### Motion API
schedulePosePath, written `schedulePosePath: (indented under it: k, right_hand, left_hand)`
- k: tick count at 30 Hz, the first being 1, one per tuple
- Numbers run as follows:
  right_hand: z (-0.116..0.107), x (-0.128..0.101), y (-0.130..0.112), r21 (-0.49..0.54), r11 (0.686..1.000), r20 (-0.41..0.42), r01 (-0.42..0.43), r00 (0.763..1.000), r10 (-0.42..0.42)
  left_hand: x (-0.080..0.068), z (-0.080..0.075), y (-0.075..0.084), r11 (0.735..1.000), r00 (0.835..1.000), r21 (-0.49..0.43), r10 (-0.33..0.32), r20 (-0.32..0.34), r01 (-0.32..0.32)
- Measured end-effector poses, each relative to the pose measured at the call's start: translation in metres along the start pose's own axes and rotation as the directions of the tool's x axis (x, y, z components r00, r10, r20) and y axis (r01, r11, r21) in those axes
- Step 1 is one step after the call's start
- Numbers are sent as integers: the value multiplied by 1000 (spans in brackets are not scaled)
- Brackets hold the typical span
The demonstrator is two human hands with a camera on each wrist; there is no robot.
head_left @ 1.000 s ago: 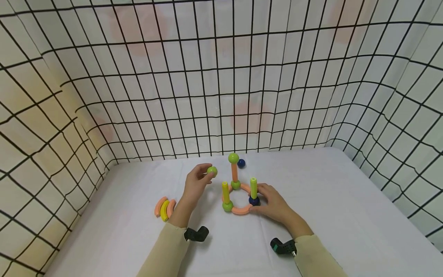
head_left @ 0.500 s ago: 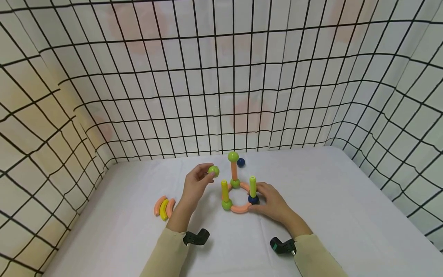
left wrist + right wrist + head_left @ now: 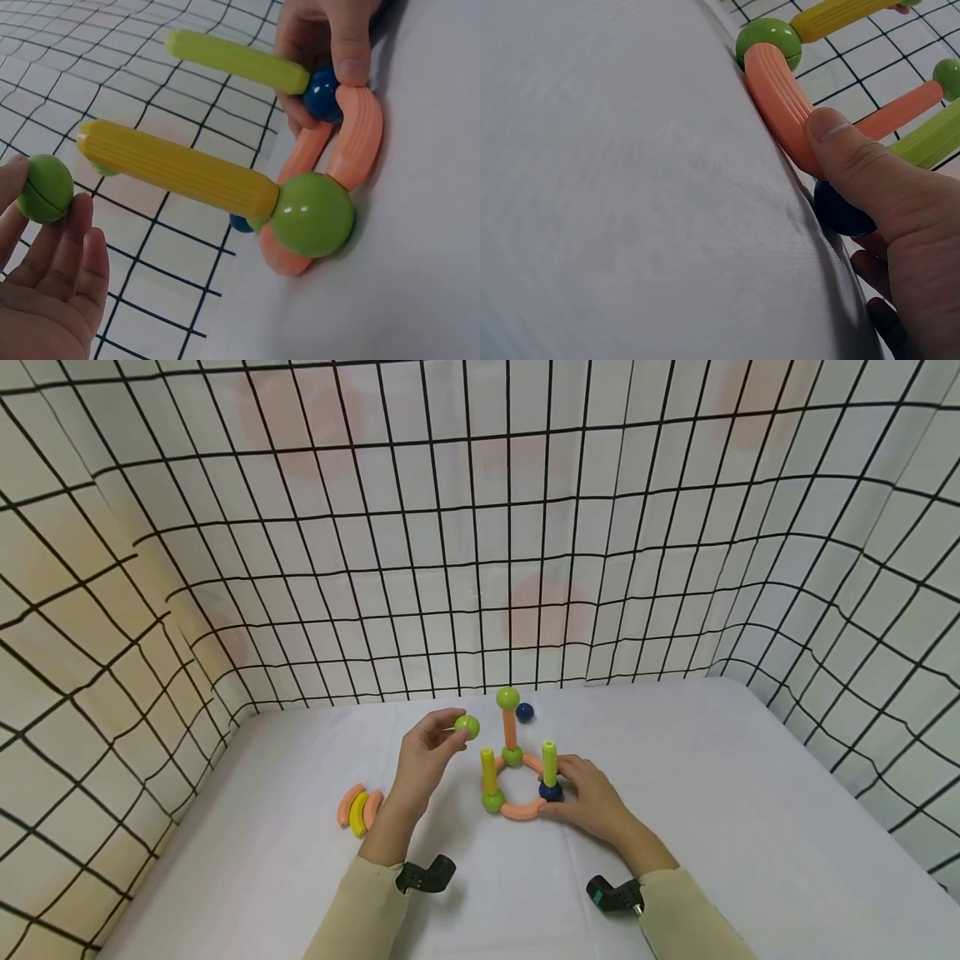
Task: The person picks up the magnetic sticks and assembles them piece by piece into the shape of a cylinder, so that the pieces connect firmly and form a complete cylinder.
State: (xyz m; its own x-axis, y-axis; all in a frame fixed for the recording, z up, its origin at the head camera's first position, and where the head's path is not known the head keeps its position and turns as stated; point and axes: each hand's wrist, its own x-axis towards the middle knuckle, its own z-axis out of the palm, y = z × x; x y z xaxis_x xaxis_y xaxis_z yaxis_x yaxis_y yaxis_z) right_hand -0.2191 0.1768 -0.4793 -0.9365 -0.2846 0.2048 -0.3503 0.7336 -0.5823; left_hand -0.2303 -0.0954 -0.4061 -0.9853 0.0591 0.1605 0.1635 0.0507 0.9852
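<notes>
green ball (image 3: 467, 725) is pinched in left hand (image 3: 426, 758); right hand (image 3: 592, 800) grips the ring's dark blue ball (image 3: 551, 792) on the table (image 3: 750, 827); no writing shows.

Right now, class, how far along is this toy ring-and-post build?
Done: an orange ring lies on the white table with three posts standing on ball joints; only the orange post is capped. In hand: the left hand pinches a green ball near the yellow post, and the right hand steadies the ring. Left: the yellow and green post are uncapped; curved pieces and a blue ball lie loose.
</notes>
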Motion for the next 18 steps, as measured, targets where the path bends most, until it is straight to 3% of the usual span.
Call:
schedulePosePath:
  k: [18]
  right_hand:
    - [3, -1, 1, 28, 1000, -12, -5, 1000, 5]
  left_hand:
    - [-9, 7, 12, 995, 996, 84, 42, 78, -49]
